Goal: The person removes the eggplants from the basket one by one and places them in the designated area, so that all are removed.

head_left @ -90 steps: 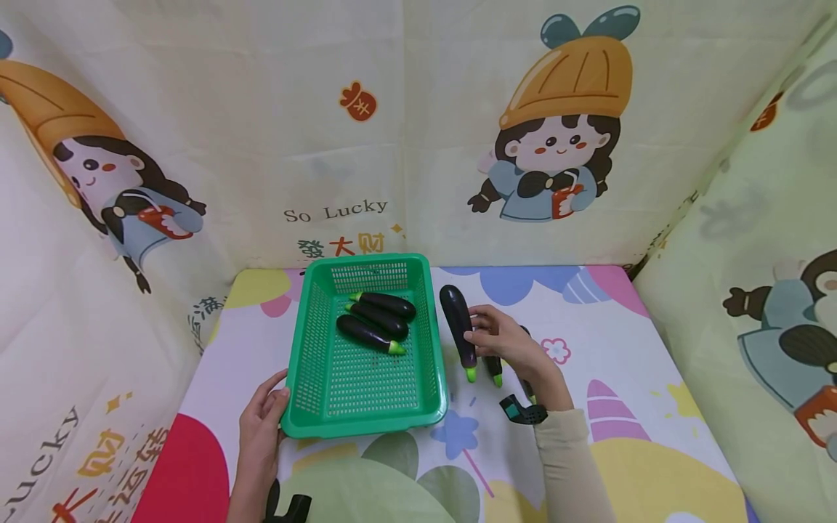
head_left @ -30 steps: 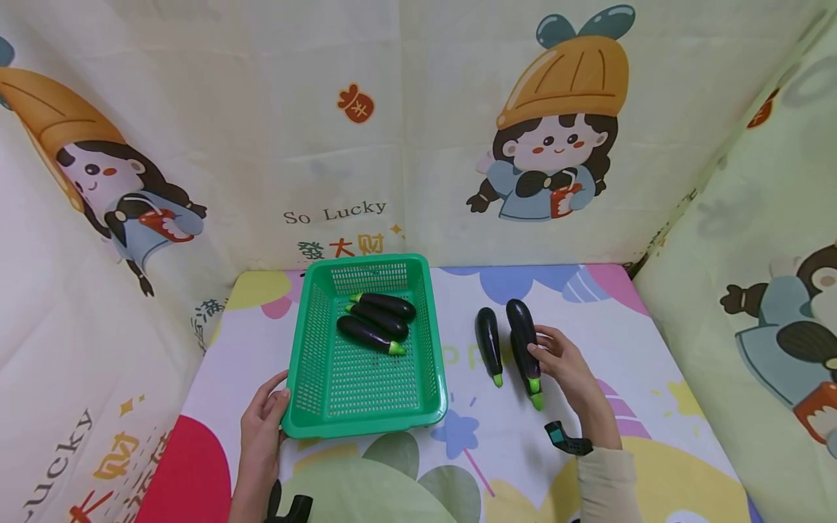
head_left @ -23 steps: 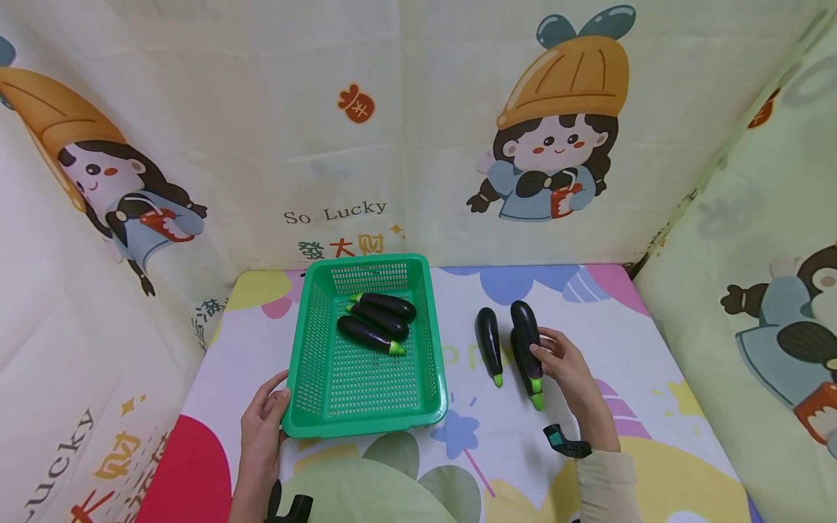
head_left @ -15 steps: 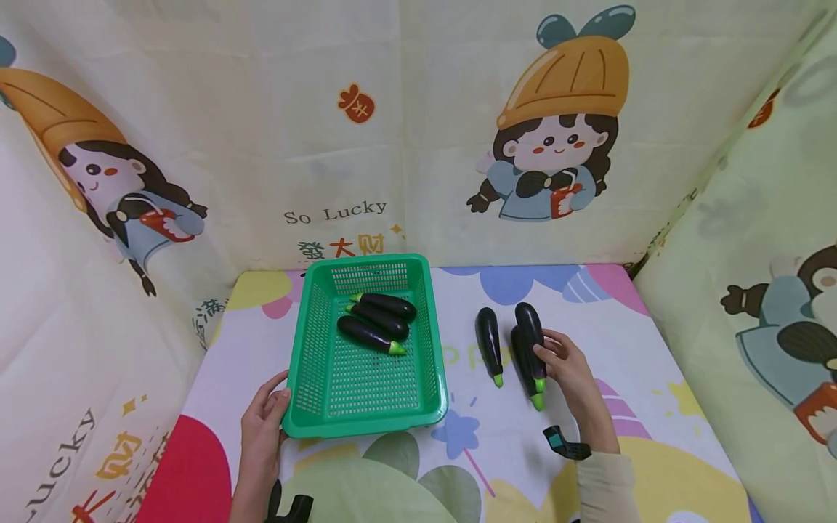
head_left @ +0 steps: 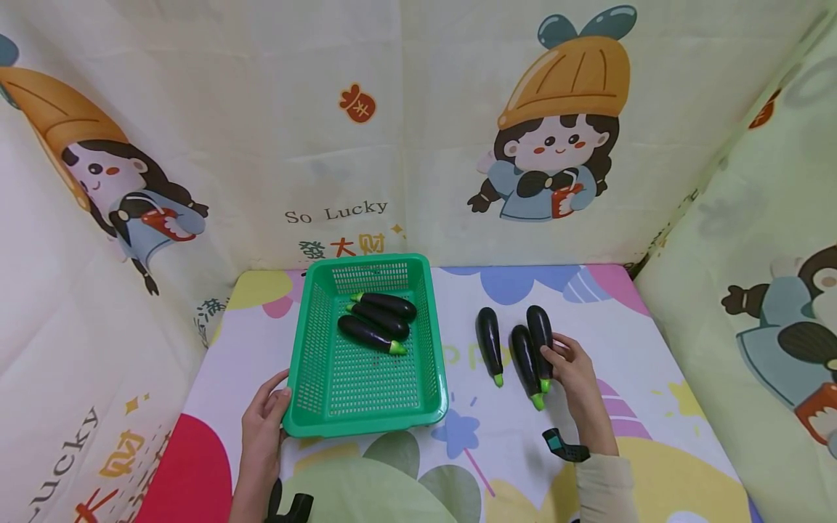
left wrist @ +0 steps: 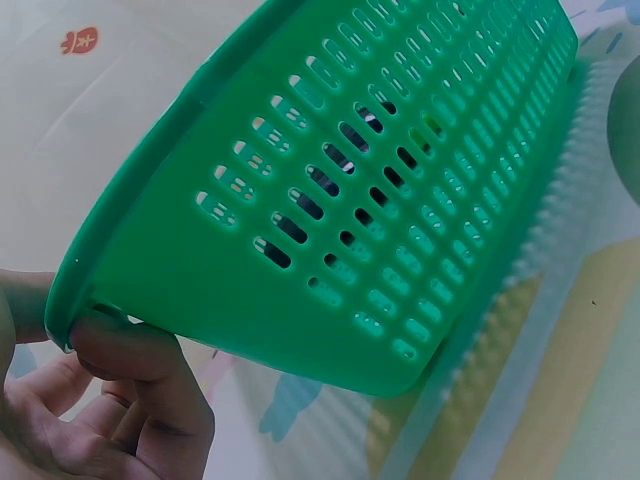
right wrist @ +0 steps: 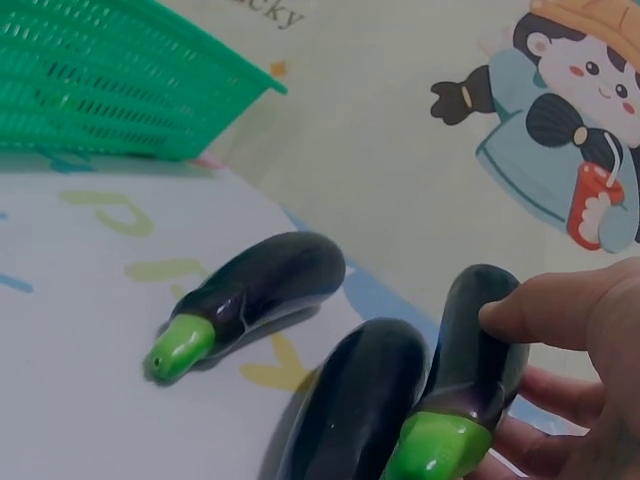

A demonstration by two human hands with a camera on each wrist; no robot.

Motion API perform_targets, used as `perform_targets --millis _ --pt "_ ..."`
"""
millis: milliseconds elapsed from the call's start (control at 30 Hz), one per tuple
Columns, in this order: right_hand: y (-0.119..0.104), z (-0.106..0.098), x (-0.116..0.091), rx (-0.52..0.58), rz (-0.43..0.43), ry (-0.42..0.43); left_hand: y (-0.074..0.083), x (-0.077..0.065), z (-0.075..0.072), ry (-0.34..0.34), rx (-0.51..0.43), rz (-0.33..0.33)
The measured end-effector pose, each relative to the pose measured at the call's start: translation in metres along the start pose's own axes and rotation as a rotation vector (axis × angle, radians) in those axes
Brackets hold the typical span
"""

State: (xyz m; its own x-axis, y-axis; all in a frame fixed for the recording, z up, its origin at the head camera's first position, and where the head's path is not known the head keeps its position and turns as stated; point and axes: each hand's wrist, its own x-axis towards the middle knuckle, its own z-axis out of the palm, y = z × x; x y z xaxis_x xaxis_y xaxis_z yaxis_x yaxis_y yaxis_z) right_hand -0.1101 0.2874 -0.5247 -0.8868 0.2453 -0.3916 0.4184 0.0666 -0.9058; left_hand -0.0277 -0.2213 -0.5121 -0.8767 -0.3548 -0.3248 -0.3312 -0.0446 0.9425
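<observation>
My right hand [head_left: 575,370] holds an eggplant [head_left: 539,338] between thumb and fingers. In the right wrist view, this eggplant [right wrist: 470,350] lies against the side of a second eggplant [right wrist: 355,410]. A third eggplant [head_left: 488,341] lies on the table a little to the left of that pair. At the near left corner of the green plastic basket [head_left: 366,428], my left hand [head_left: 263,410] grips the rim. The left wrist view has fingers [left wrist: 150,360] curled under that rim. Inside the basket, three eggplants [head_left: 379,319] lie side by side toward the far end.
A colourful printed cloth [head_left: 484,443] covers the table. Patterned fabric walls [head_left: 431,145] stand behind it and at both sides. Black camera mounts [head_left: 565,447] sit on the wrists.
From beside the basket, my right hand has carried its eggplant rightward, over another one, and now down along that one's right side. The left hand and the basket have stayed put.
</observation>
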Motion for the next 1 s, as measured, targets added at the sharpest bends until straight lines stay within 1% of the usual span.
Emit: perform_targets --millis 133,367,500,733,1000 --pt "0.003 0.000 0.001 -0.046 0.004 0.017 0.000 0.000 0.000 -0.002 -0.003 0.000" --pt "0.008 0.002 0.001 -0.092 -0.007 0.055 0.001 0.000 -0.001 -0.009 -0.007 -0.005" --pt "0.011 0.003 0.002 -0.125 -0.035 0.089 0.001 0.001 0.000 -0.008 -0.012 -0.007" --pt "0.014 0.005 0.001 -0.152 -0.076 0.141 0.001 0.001 0.000 -0.015 -0.012 -0.009" --pt "0.014 0.006 0.001 -0.256 -0.112 0.176 0.000 0.000 0.000 -0.009 -0.015 -0.009"
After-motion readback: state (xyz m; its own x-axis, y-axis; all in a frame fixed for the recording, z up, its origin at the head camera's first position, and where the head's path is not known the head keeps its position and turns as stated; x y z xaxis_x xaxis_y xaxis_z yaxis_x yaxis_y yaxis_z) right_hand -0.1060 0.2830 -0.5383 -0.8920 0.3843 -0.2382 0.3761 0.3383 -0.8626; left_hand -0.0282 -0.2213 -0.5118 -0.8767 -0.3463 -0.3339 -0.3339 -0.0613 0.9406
